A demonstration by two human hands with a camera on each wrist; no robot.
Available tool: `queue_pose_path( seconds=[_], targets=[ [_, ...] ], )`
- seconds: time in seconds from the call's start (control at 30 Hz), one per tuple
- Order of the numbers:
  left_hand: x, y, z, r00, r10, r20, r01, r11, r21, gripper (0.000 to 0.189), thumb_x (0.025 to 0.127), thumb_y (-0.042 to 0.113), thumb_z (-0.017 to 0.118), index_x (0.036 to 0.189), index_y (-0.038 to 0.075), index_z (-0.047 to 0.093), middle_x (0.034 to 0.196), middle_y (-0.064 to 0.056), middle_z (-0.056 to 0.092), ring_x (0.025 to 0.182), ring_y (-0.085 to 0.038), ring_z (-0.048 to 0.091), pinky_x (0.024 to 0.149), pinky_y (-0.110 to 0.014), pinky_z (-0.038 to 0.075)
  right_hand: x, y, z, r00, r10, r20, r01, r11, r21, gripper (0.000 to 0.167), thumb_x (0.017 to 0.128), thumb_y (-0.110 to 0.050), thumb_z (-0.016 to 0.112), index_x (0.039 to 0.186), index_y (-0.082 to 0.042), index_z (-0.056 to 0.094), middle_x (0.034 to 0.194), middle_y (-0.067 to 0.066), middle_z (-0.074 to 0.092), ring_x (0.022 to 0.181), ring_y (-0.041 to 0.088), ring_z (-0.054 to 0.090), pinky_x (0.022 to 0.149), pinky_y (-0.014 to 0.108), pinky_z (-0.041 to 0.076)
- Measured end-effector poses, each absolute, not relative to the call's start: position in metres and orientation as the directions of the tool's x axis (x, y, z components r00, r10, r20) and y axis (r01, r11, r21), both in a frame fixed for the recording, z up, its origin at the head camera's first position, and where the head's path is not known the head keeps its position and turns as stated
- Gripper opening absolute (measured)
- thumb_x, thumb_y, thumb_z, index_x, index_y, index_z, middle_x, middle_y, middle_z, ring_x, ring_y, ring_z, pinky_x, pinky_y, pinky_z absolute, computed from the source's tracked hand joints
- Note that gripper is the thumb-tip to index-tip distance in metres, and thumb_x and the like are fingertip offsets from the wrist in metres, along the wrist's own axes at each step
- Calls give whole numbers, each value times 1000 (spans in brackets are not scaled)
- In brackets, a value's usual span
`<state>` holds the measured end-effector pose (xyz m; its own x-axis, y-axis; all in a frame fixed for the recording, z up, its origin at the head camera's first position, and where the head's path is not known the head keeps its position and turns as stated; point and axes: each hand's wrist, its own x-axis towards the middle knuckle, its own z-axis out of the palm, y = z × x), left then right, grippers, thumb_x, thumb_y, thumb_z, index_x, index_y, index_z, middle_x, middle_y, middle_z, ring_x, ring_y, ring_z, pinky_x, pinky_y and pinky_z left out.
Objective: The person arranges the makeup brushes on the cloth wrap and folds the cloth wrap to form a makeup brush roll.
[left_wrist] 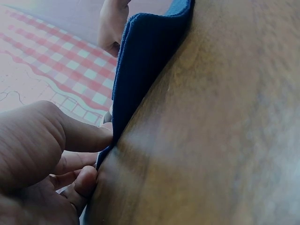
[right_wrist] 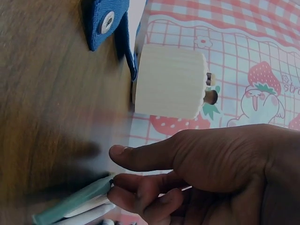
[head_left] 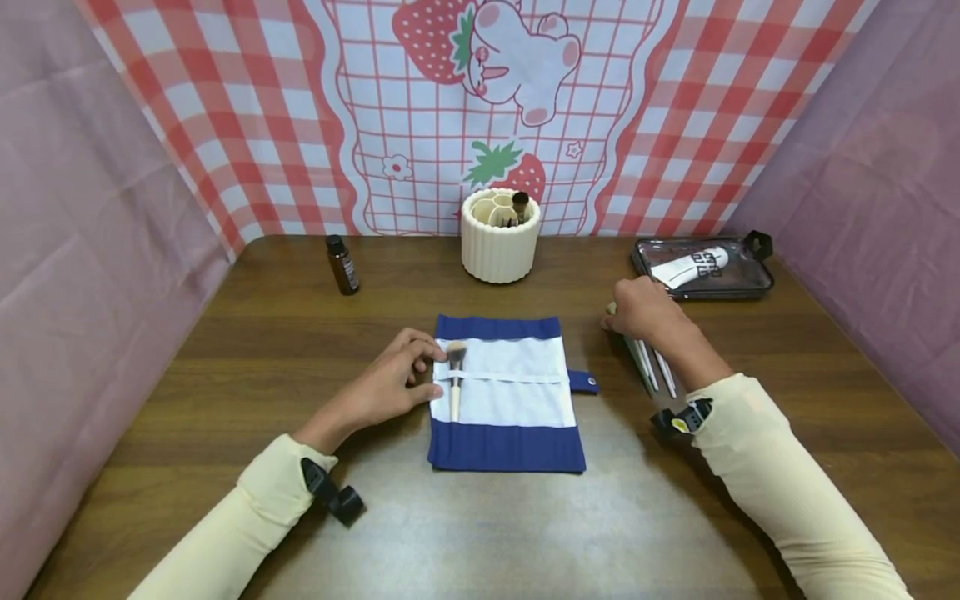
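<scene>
A blue and white fabric brush roll (head_left: 517, 400) lies unrolled on the table. A makeup brush (head_left: 455, 383) with a pale handle is tucked under its white band at the left. My left hand (head_left: 397, 375) touches the roll's left edge, thumb and fingertips apart along it; the left wrist view shows the thumb against the blue cloth (left_wrist: 145, 61). To the right, my right hand (head_left: 648, 312) reaches over several slim sticks, one green (right_wrist: 70, 206) and others white. Its fingertips are at their far ends, the thumb held away. What those ends are is mostly hidden.
Behind the roll stands a cream ribbed cup (head_left: 498, 250) with compartments and brushes inside. A small dark bottle (head_left: 343, 267) stands at the back left. A clear black-edged case (head_left: 738, 279) holding a white tube lies at the back right. Curtains bound the table.
</scene>
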<state>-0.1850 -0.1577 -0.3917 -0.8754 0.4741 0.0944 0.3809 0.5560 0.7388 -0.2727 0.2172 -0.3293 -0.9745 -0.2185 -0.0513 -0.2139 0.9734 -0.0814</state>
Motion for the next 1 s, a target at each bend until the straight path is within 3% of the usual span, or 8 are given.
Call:
queue_pose_path(
  seconds=[0.2, 0.43, 0.57, 0.7, 0.83, 1.0],
  targets=[
    [-186, -159, -392, -876, 470, 113, 391, 551, 738, 37, 89, 9, 77, 121, 3, 61, 135, -12, 43, 103, -24, 52, 84, -37, 49, -276, 216, -332, -971, -228, -67, -221, 971, -94, 41, 84, -23, 79, 56, -11, 51, 57, 3, 46, 59, 23, 46, 60, 44, 44],
    [-186, -160, -392, -875, 470, 114, 392, 552, 736, 36, 89, 9, 77, 121, 3, 61, 135, -12, 43, 102, -23, 52, 84, -37, 49, -279, 215, -335, -967, -250, -48, -243, 963, -119, 43, 82, -21, 78, 53, -15, 47, 58, 3, 48, 62, 25, 48, 63, 46, 46],
    [-185, -159, -392, -879, 467, 99, 381, 560, 736, 37, 90, 10, 77, 122, 4, 61, 135, -11, 42, 103, -23, 52, 85, -37, 48, -281, 216, -336, -968, -237, -78, -224, 963, -148, 45, 85, -22, 75, 53, -18, 44, 56, 0, 41, 60, 22, 44, 60, 41, 42],
    [-185, -158, -391, -880, 468, 82, 368, 561, 741, 37, 90, 10, 76, 123, 4, 61, 136, -10, 41, 104, -23, 51, 85, -38, 48, -281, 215, -335, -966, -217, -137, -181, 955, -235, 41, 88, -26, 73, 54, -17, 53, 51, -6, 46, 55, 16, 48, 57, 34, 38],
    [-185, -158, -392, -878, 472, 78, 366, 558, 745, 37, 90, 10, 76, 123, 4, 60, 136, -10, 41, 104, -23, 51, 86, -37, 48, -280, 215, -328, -960, -231, -157, -164, 922, -351, 22, 89, -29, 73, 75, -11, 71, 60, -1, 65, 60, 16, 62, 61, 32, 43],
    [-186, -158, -392, -877, 473, 83, 369, 553, 747, 36, 90, 10, 76, 123, 4, 60, 136, -10, 41, 104, -23, 51, 86, -37, 48, -279, 214, -319, -949, -277, -147, -183, 870, -458, 25, 94, -25, 69, 100, -2, 73, 72, 7, 71, 70, 25, 69, 63, 31, 48]
  ],
)
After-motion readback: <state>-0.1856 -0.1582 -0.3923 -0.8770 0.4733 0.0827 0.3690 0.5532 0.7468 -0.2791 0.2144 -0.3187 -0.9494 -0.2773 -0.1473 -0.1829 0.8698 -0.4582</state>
